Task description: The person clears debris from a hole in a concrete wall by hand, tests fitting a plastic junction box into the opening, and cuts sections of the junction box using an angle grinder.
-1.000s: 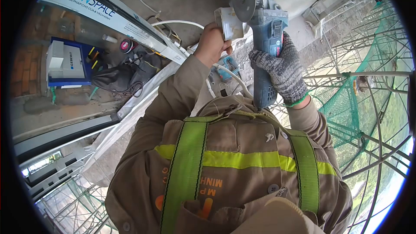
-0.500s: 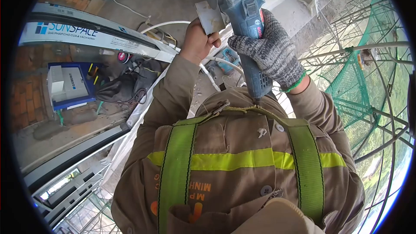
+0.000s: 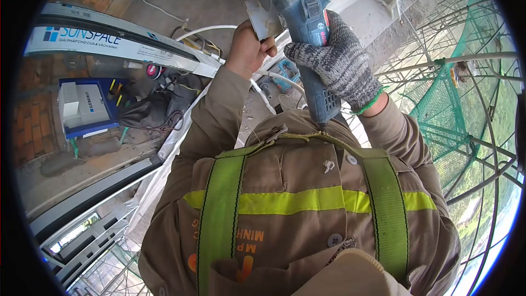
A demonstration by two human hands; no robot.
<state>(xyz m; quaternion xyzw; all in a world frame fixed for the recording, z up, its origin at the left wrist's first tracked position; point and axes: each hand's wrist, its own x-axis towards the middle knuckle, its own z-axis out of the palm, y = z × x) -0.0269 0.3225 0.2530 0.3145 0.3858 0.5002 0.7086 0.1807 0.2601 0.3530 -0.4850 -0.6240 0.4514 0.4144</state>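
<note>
Grinder [image 3: 308, 32], one, in wraparound grip of right hand [image 3: 341, 64]; one pale piece [image 3: 263, 20] in pinch of left hand [image 3: 245, 50]

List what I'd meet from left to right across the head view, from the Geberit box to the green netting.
Blue-and-white Geberit box → dark bundle → bare left hand, holding a pale flat piece → gloved right hand, gripping the angle grinder → green netting.
</note>
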